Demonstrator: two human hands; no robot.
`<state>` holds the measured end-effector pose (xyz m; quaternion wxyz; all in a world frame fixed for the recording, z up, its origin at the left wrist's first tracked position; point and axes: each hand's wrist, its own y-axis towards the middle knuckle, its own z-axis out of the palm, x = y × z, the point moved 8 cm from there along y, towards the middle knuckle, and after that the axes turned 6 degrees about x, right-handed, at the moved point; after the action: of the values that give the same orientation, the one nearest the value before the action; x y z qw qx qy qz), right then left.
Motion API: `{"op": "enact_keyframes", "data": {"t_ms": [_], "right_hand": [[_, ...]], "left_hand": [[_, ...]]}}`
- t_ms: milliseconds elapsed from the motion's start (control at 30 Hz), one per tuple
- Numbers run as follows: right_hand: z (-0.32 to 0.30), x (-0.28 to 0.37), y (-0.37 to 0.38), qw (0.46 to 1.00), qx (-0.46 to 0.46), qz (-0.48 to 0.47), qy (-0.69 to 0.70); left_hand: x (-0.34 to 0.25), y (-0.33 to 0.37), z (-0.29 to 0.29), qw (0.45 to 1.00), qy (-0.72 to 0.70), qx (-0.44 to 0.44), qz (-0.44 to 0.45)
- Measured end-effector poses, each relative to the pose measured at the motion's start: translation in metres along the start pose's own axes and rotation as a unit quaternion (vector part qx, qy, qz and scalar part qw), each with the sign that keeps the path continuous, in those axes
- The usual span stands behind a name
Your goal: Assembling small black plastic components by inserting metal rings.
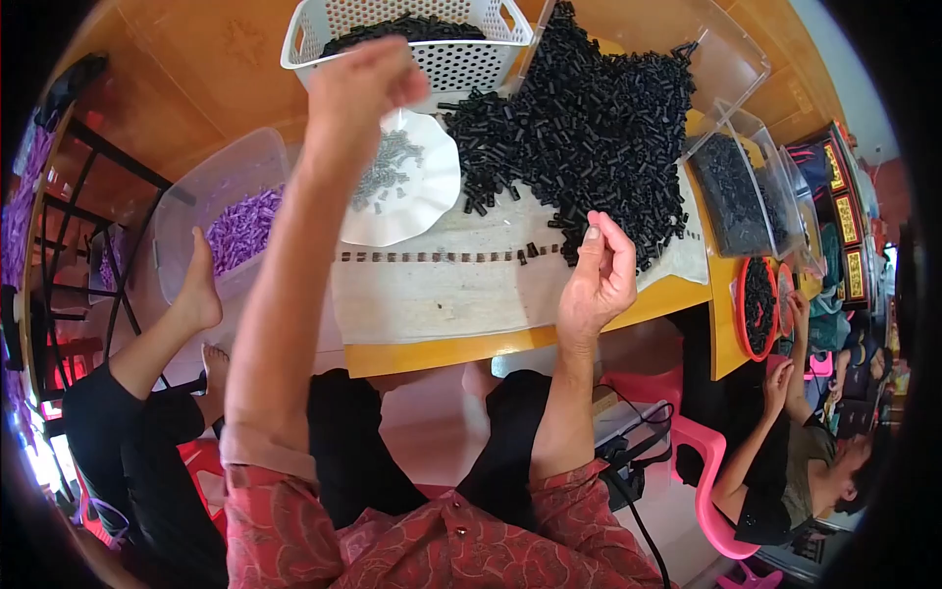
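Note:
My left hand (365, 83) is raised in front of the white perforated basket (469, 67), which has black pieces (407, 31) inside. Motion blurs its curled fingers, so their hold is unclear. My right hand (601, 280) is at the near edge of a big heap of small black tubular pieces (618, 128). Its thumb and fingers are pinched together; anything between them is hidden. Under my left forearm, a white scalloped plate (432, 201) carries small clear pieces (392, 162). A few loose black pieces (530, 251) lie on the pale cloth (442, 299) between my hands.
To the left stands a clear tub of purple pieces (240, 231), beside another person's bare foot (201, 280). A clear box of black pieces (731, 191) and a red basket (754, 309) sit at the right. A co-worker's hands (785, 358) are near that basket.

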<state>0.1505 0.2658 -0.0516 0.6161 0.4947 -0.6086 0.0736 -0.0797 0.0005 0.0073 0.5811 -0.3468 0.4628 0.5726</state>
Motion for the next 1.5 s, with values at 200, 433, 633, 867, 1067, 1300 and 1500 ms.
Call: {"op": "enact_keyframes", "data": {"t_ms": [200,433,633,867,1067,1300,1500], "right_hand": [[-0.011,0.009,0.01,1.0,-0.015,-0.009,-0.017],[0.014,0.013,0.005,0.969,0.227,0.036,-0.087],[0.025,0.018,0.0,0.963,0.23,0.055,-0.128],[0.033,0.004,-0.006,0.938,0.267,0.013,-0.219],[0.039,-0.002,-0.011,0.948,0.279,0.15,0.026],[0.062,0.016,-0.022,0.902,0.325,0.203,0.198],[0.077,0.028,-0.028,0.908,0.347,0.157,0.175]], "left_hand": [[0.004,0.052,-0.011,0.999,0.04,0.001,-0.023],[0.022,-0.05,0.007,0.996,0.079,-0.04,0.028],[0.05,-0.159,0.021,0.997,0.054,-0.017,-0.05],[0.095,-0.189,0.039,0.987,0.051,0.073,-0.135],[0.104,-0.196,0.043,0.985,0.031,0.081,-0.147],[0.096,-0.194,0.039,0.987,-0.01,0.109,-0.118],[0.092,-0.192,0.029,0.988,-0.022,0.108,-0.107]]}}
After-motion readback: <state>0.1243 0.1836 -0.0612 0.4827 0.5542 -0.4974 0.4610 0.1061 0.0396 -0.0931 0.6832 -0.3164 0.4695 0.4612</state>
